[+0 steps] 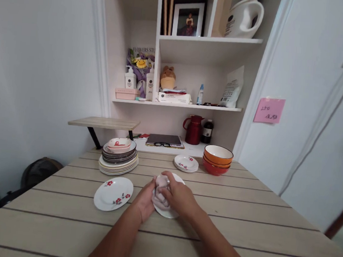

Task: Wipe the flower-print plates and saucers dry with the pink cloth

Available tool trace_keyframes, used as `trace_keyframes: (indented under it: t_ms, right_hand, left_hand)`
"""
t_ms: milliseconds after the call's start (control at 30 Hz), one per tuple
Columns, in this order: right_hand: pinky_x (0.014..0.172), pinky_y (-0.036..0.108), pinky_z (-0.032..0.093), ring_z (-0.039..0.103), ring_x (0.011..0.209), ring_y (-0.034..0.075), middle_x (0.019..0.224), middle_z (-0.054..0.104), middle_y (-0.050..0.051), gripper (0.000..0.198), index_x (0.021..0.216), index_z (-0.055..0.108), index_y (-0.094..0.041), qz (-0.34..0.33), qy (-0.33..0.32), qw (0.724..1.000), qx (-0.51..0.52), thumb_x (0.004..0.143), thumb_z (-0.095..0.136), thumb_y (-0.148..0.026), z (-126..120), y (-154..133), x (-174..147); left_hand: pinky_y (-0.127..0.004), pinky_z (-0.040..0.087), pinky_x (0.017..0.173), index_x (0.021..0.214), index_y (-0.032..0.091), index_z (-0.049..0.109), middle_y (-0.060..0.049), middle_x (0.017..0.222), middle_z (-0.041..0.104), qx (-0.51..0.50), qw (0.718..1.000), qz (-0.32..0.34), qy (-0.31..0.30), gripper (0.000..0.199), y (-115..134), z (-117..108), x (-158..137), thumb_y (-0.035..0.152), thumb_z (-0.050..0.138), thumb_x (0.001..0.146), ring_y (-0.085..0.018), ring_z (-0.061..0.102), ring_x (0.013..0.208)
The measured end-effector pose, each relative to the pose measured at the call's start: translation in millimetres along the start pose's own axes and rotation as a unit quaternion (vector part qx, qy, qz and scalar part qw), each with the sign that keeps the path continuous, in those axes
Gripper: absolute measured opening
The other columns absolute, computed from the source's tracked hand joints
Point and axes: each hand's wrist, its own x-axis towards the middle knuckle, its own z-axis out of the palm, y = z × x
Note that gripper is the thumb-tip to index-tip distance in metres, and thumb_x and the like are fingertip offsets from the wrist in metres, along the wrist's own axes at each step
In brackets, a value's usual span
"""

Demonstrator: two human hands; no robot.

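A white plate (168, 213) is in front of me at the middle of the table. My left hand (146, 201) grips its left edge, the fingers partly hidden. A crumpled pale pink cloth (162, 191) lies on the plate's face, with my right hand (178, 195) closed on it from the right. To the left, a white plate with red flowers (113, 194) rests flat on the table. Behind the held plate sits a small stack of flowered plates (186, 163).
A tall stack of plates (118, 160) with small pink dishes on top stands at the back left, near a raised wooden shelf (104, 123). Orange and red bowls (217, 160) are stacked at the back right. Beyond the slatted table (240, 234) are a laptop (164, 140) and a red jug (193, 131).
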Motion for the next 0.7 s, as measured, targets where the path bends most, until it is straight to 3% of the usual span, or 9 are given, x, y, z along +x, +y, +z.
trace_keyframes:
  t_ms: [100, 167, 333, 467, 600, 700]
  right_hand:
    - [0.062, 0.028, 0.028, 0.063, 0.083, 0.024, 0.094, 0.07, 0.008, 0.036, 0.125, 0.043, -0.026, 0.066, 0.035, 0.997, -0.018, 0.092, 0.039, -0.038, -5, 15, 4]
    - [0.06, 0.028, 0.026, 0.062, 0.082, 0.024, 0.094, 0.069, 0.008, 0.03, 0.117, 0.049, -0.025, 0.066, 0.016, 0.997, -0.033, 0.09, 0.041, -0.036, -12, 27, 2]
    - [0.059, 0.026, 0.027, 0.059, 0.077, 0.02, 0.088, 0.069, 0.001, 0.027, 0.101, 0.059, -0.028, -0.028, -0.061, 0.998, -0.009, 0.074, 0.061, -0.032, -13, 31, -9]
    - [0.061, 0.025, 0.029, 0.057, 0.077, 0.017, 0.088, 0.067, 0.0, 0.029, 0.104, 0.057, -0.027, -0.071, 0.008, 0.996, 0.05, 0.075, 0.058, -0.029, 2, 15, -2]
    - [0.061, 0.025, 0.028, 0.057, 0.077, 0.017, 0.089, 0.067, 0.001, 0.024, 0.103, 0.055, -0.025, -0.002, 0.095, 0.994, 0.053, 0.079, 0.052, -0.026, 2, 17, 8]
    - [0.059, 0.025, 0.026, 0.057, 0.075, 0.018, 0.087, 0.067, 0.003, 0.021, 0.101, 0.055, -0.023, 0.068, 0.099, 0.993, 0.022, 0.08, 0.052, -0.027, -9, 32, 7]
  left_hand:
    - [-0.037, 0.048, 0.088, 0.107, 0.011, 0.066, -0.013, 0.09, 0.075, 0.003, 1.0, 0.012, -0.027, 0.044, -1, 2, -2, 0.049, 0.055, 0.086, -0.025, 0.069, 0.088]
    - [-0.039, 0.047, 0.091, 0.113, 0.011, 0.064, -0.015, 0.098, 0.074, 0.006, 0.999, 0.022, -0.032, 0.047, -1, 3, -5, 0.048, 0.058, 0.084, -0.027, 0.069, 0.093]
    - [-0.039, 0.049, 0.089, 0.115, 0.011, 0.063, -0.015, 0.099, 0.074, 0.008, 0.999, 0.027, -0.021, 0.046, 0, 2, -9, 0.044, 0.061, 0.084, -0.027, 0.069, 0.092]
    - [-0.038, 0.05, 0.087, 0.113, 0.011, 0.063, -0.013, 0.096, 0.074, 0.004, 1.0, 0.018, -0.02, 0.044, 0, 2, -8, 0.045, 0.059, 0.085, -0.026, 0.07, 0.089]
    - [-0.039, 0.048, 0.09, 0.114, 0.011, 0.064, -0.014, 0.097, 0.074, 0.002, 0.999, 0.024, -0.043, 0.043, -1, 2, -5, 0.043, 0.059, 0.085, -0.026, 0.07, 0.09]
    - [-0.04, 0.047, 0.092, 0.115, 0.011, 0.063, -0.015, 0.099, 0.074, 0.008, 0.998, 0.032, -0.047, 0.047, -2, 0, -5, 0.045, 0.062, 0.083, -0.027, 0.069, 0.093]
